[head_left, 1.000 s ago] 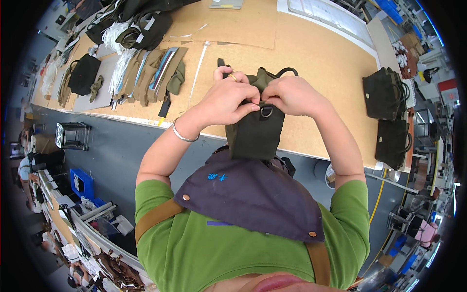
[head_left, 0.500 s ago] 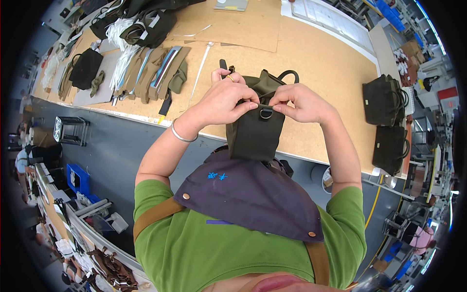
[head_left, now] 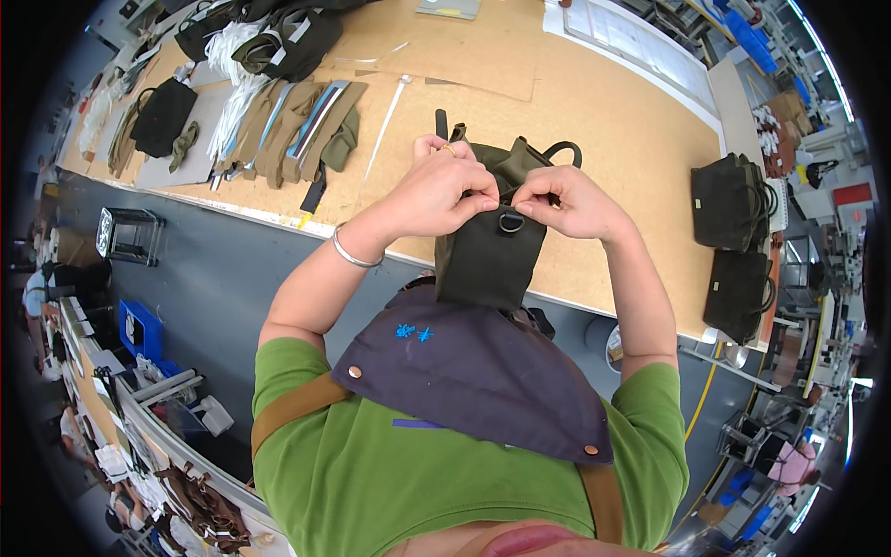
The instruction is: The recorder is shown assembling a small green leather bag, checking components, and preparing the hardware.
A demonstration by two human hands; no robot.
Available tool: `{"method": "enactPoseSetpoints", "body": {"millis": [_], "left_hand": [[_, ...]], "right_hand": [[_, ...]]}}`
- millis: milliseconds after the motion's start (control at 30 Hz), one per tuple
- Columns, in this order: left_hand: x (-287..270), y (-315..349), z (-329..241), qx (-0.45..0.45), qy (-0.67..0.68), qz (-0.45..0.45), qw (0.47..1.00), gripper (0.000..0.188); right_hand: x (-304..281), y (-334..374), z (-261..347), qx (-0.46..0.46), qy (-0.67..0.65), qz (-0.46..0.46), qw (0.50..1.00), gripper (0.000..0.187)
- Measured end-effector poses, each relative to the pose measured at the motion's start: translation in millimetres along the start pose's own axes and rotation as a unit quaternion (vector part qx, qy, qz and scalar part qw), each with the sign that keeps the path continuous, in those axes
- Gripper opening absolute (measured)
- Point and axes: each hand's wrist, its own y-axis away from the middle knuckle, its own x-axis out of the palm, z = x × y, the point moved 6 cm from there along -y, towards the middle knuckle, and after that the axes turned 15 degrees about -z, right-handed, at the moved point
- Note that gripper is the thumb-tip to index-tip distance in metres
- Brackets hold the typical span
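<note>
A dark olive handbag [head_left: 490,262] stands at the table's near edge, one narrow side with a metal D-ring [head_left: 510,222] turned toward me. My left hand [head_left: 444,190] pinches the top edge of that side, left of the ring. From the right, my right hand [head_left: 568,201] pinches the same edge, its fingertips close to the left ones. Past my hands the bag's lighter olive inside shows, with a dark handle [head_left: 563,148] sticking up at the right. What lies between the fingertips, beyond the edge, is hidden.
Two dark handbags [head_left: 727,202] stand at the table's right end. On the left lie tan and striped strips [head_left: 295,130], white strands [head_left: 230,121] and a small black bag [head_left: 164,118]. A white strip [head_left: 387,125] lies on the tan tabletop [head_left: 622,139]. A metal-framed stool [head_left: 130,234] stands on the floor.
Both hands stay at the bag's top edge, and their fingertips have drawn closer together. The view has shifted slightly.
</note>
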Motion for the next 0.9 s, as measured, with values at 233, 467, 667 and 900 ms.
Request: {"method": "enactPoseSetpoints", "body": {"millis": [233, 467, 667, 900], "left_hand": [[-7, -16, 36, -0.066, 0.046, 0.028, 0.996, 0.041], [-2, -35, 30, -0.047, 0.061, 0.097, 0.992, 0.026], [0, -45, 8, -0.005, 0.126, 0.093, 0.988, 0.024], [9, -49, -3, 0.041, 0.136, 0.082, 0.986, 0.021]], "right_hand": [[-4, 4, 0, -0.004, -0.011, -0.033, 0.999, 0.011], [-10, 16, 14, 0.004, 0.039, -0.109, 0.993, 0.017], [-10, 32, 14, 0.054, 0.026, -0.171, 0.983, 0.016], [-5, 40, 13, 0.083, -0.019, -0.177, 0.980, 0.013]]}}
